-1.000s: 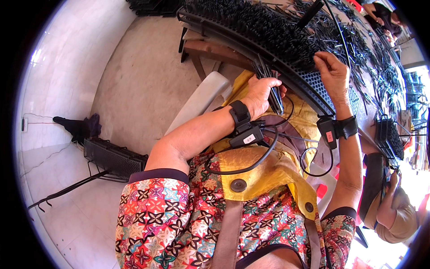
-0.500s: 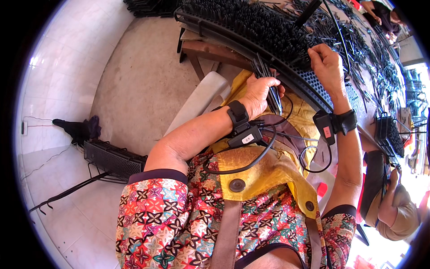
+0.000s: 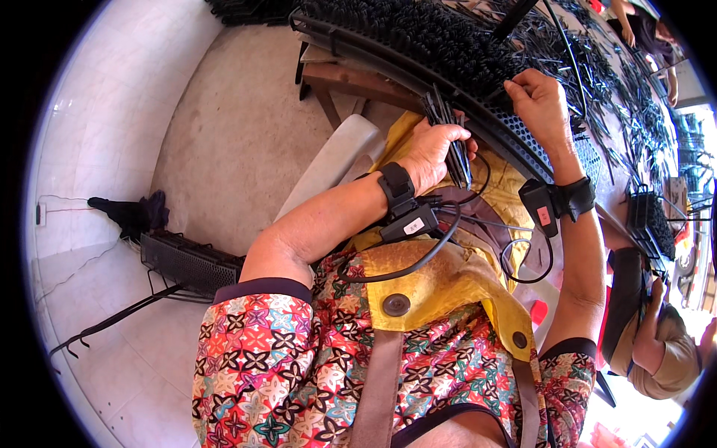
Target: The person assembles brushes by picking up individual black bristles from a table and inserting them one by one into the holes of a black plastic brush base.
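A bundle of thin black strips (image 3: 457, 160) is gripped in my left hand (image 3: 427, 153), its fingers wrapped round the middle. The bundle leans against the near side of a long black perforated tray (image 3: 517, 128). Rows of similar black pieces (image 3: 418, 37) stand densely packed along this tray. Over its right part is my right hand (image 3: 544, 112), thumb and forefinger pinched together beside the packed pieces. Whatever lies between those fingertips is too small to make out. Both wrists carry black straps with small boxes and cables.
Loose black strips (image 3: 635, 112) cover the table beyond the tray. A wooden bench (image 3: 358, 84) supports the tray. Another perforated tray (image 3: 190, 261) sits on a metal stand at left. A pale curved board (image 3: 328, 160) lies beside my left forearm. One person (image 3: 661, 362) works at right, another at upper right.
My right hand has shifted slightly left, closer to the packed pieces. My left hand still grips the bundle in nearly the same place. The person at upper right has moved an arm.
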Demonstrator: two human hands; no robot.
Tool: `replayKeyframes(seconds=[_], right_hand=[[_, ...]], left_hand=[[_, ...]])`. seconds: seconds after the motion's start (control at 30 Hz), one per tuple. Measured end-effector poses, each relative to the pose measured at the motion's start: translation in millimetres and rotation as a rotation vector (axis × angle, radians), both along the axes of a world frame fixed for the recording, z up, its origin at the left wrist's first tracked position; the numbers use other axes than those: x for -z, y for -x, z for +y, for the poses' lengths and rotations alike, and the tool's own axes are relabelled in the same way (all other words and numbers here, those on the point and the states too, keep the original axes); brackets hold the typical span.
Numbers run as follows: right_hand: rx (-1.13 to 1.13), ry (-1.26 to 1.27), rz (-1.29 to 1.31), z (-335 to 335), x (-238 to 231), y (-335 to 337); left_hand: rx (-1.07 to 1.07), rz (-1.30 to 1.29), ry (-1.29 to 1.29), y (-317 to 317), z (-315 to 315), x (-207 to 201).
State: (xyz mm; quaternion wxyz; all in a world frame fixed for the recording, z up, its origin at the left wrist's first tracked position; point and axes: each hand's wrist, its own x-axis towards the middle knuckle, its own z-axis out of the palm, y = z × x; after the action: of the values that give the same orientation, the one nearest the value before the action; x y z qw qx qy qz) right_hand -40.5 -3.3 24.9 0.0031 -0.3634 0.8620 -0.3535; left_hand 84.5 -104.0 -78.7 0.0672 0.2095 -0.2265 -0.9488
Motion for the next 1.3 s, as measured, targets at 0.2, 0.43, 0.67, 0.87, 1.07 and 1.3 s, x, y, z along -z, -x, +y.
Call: replayKeyframes(seconds=[0.2,0.43,0.67,0.87,1.07,1.3], right_hand=[[0.033,0.143,-0.132,1.9,-7.8,0.7],[-0.027,0.062,0.02,2.6,-1.1,-3.9],[-0.057,-0.258,0.423,-1.4,-21.3,-15.8],[-0.079,-0.157,0.316,-7.4,-15.3,-10.7],[-0.002,-0.15,0.254,-13.5,-20.2,-8.7],[0.018,-0.162,0.187,-14.8,-21.9,-26.3]], left_hand=[[-0.011,-0.016,0.032,-1.4,-1.0,0.6],[-0.079,-0.088,0.081,-18.7,5.4,-7.7],[0.139,-0.068,0.189,-35.6,16.6,-31.3],[0.572,0.065,0.361,-44.3,13.3,-24.3],[0.711,0.114,0.604,-49.3,13.3,-33.6],[0.801,0.097,0.608,-53.2,17.4,-35.3]])
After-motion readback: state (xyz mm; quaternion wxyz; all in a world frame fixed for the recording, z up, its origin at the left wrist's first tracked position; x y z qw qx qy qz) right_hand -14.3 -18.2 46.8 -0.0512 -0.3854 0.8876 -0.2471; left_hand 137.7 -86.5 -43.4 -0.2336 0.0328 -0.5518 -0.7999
